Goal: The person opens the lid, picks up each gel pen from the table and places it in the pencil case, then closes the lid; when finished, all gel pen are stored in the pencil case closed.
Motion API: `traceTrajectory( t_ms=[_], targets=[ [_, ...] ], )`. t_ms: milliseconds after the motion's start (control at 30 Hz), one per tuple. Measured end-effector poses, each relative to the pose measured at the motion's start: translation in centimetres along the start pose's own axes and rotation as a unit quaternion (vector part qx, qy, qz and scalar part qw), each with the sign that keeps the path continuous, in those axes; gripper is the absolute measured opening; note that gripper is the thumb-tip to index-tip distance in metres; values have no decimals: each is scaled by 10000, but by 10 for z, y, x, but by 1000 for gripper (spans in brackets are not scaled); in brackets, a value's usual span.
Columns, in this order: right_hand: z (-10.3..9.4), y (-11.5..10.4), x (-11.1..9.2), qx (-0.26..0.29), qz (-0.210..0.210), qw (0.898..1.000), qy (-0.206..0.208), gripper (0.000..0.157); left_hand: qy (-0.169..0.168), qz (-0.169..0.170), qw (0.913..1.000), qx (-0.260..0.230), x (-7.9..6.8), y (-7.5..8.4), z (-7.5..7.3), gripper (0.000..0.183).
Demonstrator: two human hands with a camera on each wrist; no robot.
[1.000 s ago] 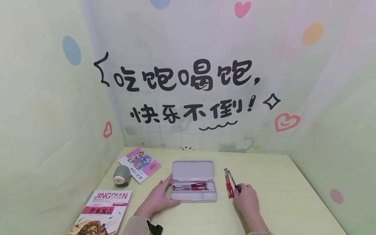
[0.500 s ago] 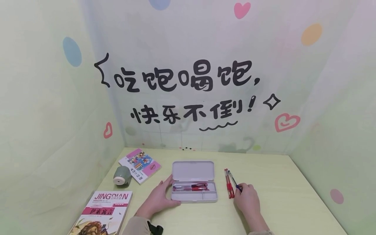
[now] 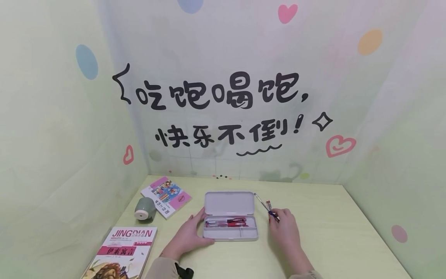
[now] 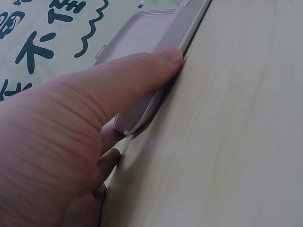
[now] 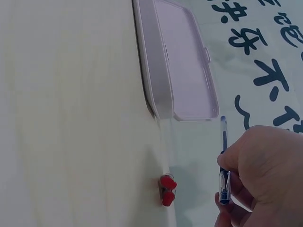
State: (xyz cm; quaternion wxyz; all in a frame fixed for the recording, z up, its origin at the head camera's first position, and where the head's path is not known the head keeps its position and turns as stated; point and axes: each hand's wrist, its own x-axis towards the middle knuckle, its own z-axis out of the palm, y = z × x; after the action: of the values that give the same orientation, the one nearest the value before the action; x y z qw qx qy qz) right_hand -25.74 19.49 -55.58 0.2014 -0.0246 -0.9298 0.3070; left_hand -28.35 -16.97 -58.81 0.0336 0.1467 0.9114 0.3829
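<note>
An open pale lilac pencil case lies on the table, its lid tipped back. Inside its rear compartment are several pens with red parts; the two front compartments hold nothing visible. My left hand holds the case at its left end, thumb along the front edge and fingers behind. To the right of the case, my right hand pinches a blue pen above the table, its clear end pointing toward the lid. Two red-ended pens lie below, mostly hidden by that hand in the head view.
A grey-green pencil sharpener and a pink-and-white booklet stand at the back left. Nearer, a thicker book lies by the table's left edge. Printed curtains enclose the table at the back and sides.
My right hand has lifted the blue pen from beside the red pens and moved up and slightly left, tilting it toward the case. My left hand and the case have stayed still.
</note>
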Motion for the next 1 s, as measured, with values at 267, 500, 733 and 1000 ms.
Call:
traceTrajectory(
  t_ms=[267,500,733,1000],
  targets=[
    [24,-21,2,-14,-1374,9901,279,17,-7,24,10000,-11,1,-1,1,136],
    [41,-38,0,-114,-1657,9860,-133,15,-24,1,10000,-38,1,-2,1,135],
    [53,-50,0,-377,-1738,9824,-574,13,-42,-19,10000,-60,1,-2,1,135],
    [63,-61,0,-704,-2186,9717,-563,14,-68,-137,9999,-71,0,-1,1,134]
  ],
)
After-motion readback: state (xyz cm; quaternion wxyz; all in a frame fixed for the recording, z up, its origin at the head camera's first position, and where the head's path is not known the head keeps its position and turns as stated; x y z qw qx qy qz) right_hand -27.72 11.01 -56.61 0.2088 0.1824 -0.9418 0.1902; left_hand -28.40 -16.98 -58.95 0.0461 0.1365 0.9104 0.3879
